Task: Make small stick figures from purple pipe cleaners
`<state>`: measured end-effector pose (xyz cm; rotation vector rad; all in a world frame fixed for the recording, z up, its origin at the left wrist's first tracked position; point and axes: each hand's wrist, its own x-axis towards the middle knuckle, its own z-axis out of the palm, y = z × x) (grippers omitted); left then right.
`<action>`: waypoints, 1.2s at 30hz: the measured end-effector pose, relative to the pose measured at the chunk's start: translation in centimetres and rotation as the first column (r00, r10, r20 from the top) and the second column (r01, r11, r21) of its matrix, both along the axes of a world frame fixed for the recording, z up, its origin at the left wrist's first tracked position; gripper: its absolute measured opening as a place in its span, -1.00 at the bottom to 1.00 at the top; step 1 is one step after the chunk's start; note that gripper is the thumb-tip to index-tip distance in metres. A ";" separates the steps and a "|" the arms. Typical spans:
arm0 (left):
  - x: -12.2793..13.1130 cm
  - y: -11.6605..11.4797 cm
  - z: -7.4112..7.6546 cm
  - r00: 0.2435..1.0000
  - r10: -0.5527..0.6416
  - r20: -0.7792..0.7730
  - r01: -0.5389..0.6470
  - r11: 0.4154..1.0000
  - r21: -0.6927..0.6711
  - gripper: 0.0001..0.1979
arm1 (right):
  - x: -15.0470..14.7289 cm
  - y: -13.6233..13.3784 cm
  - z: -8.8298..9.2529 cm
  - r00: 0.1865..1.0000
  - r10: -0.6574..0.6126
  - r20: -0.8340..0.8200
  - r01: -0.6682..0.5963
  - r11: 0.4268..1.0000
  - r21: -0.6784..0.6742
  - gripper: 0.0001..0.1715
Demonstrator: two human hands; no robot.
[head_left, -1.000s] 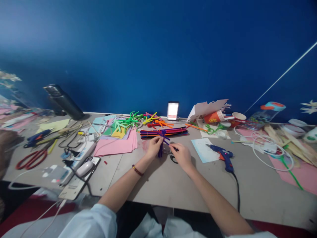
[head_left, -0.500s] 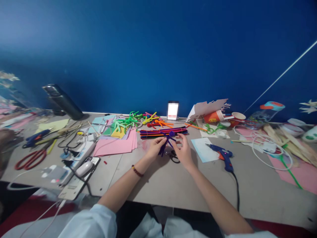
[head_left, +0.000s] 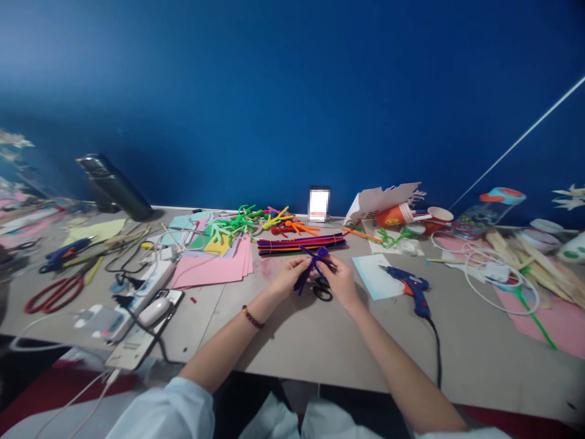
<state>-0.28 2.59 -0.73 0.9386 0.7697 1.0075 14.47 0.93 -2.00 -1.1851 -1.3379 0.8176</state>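
Head view: both forearms reach forward from the lower edge and converge mid-desk, elbows out, wrists angled inward.

Left hand (head_left: 290,274): fingers curled, thumb and forefinger pinched on the purple pipe-cleaner piece (head_left: 312,266) from its left side. A beaded bracelet (head_left: 253,317) sits on that wrist.

Right hand (head_left: 340,281): back of the hand up, fingers bent, gripping the same piece from the right, at its upper knot. The exact fingertip contact is hidden behind the knuckles.

The purple pipe-cleaner piece is held between both hands just above the desk (head_left: 320,347), tilted, with its loose ends fanning down-left toward the left hand. It sits over the black scissors (head_left: 323,291), which lie flat on the desk just beside the right hand. I cannot tell whether the piece touches them.

Around it:
- The bundle of straight pipe cleaners (head_left: 301,243) lies crosswise just beyond the hands.
- The pink paper stack (head_left: 212,268) is left of the left hand.
- The blue glue gun (head_left: 411,286) rests on a pale sheet to the right, with its cord running to the near edge.
- Bent green, yellow and orange pipe-cleaner figures (head_left: 256,221) lie near the blue wall.
- The red scissors (head_left: 52,292) and power strip (head_left: 146,286) are far left, well apart from the hands.
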 end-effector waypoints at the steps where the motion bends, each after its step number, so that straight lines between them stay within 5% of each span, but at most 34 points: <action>1: 0.0 0.0 -0.1 1.000 0.009 -0.002 -0.009 1.000 -0.003 -0.66 | 0.0 0.0 0.0 1.000 0.013 -0.025 -0.013 1.000 -0.015 -0.70; 10: 0.3 -0.2 0.5 0.998 0.063 -0.033 -0.062 0.998 0.011 -0.67 | -0.5 0.2 -0.6 0.960 0.081 -0.267 -0.120 0.984 -0.132 -0.61; 23: 0.2 -0.2 0.0 0.995 0.090 -0.049 -0.088 0.995 0.040 -0.64 | -0.6 0.1 -0.7 0.968 0.033 -0.248 -0.078 0.982 -0.174 -0.49; 36: 0.3 -0.1 0.0 0.991 0.115 -0.069 -0.112 0.993 0.048 -0.64 | -0.5 0.1 -1.2 0.976 0.010 -0.216 -0.049 0.983 -0.175 -0.59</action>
